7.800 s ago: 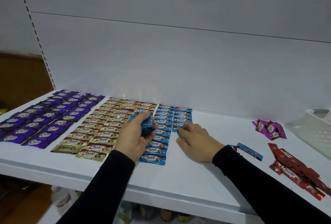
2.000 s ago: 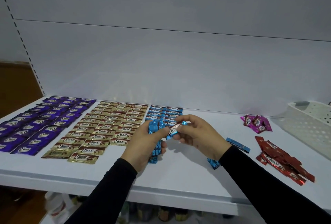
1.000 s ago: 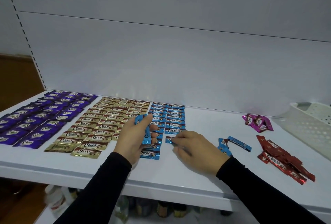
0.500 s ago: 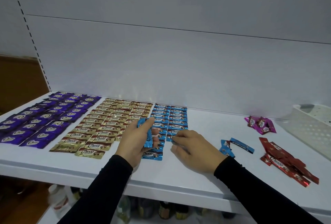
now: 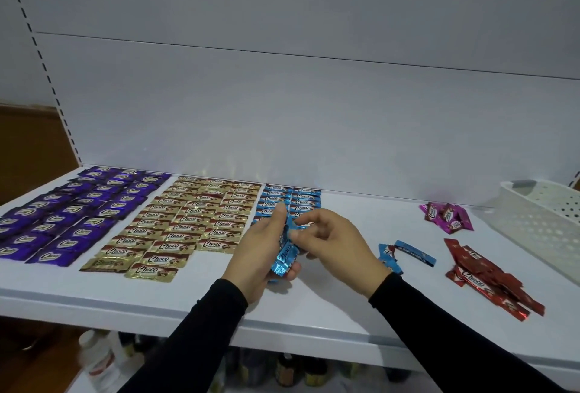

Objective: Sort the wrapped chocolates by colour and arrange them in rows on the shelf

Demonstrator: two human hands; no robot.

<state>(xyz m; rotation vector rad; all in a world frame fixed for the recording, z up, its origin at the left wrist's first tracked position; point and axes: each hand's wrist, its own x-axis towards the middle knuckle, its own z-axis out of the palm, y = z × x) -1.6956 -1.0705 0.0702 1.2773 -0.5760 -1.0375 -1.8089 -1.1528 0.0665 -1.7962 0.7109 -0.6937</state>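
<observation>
On the white shelf (image 5: 329, 308) lie rows of purple chocolates (image 5: 72, 213), gold chocolates (image 5: 194, 220) and blue chocolates (image 5: 292, 199), from left to right. My left hand (image 5: 260, 251) grips a bunch of blue chocolates (image 5: 284, 257) above the front of the blue rows. My right hand (image 5: 332, 245) pinches one blue chocolate at the top of that bunch. My hands hide the nearer part of the blue rows.
Loose blue chocolates (image 5: 405, 256) lie right of my hands. A pile of red ones (image 5: 489, 276) sits nearer the right edge, with pink ones (image 5: 447, 216) behind. A white perforated basket (image 5: 543, 223) stands at the far right. Bottles show on the shelf below.
My right hand has lifted off the blue row on the shelf and moved to the bunch in my left hand, where it now pinches a chocolate. My left hand rose slightly.
</observation>
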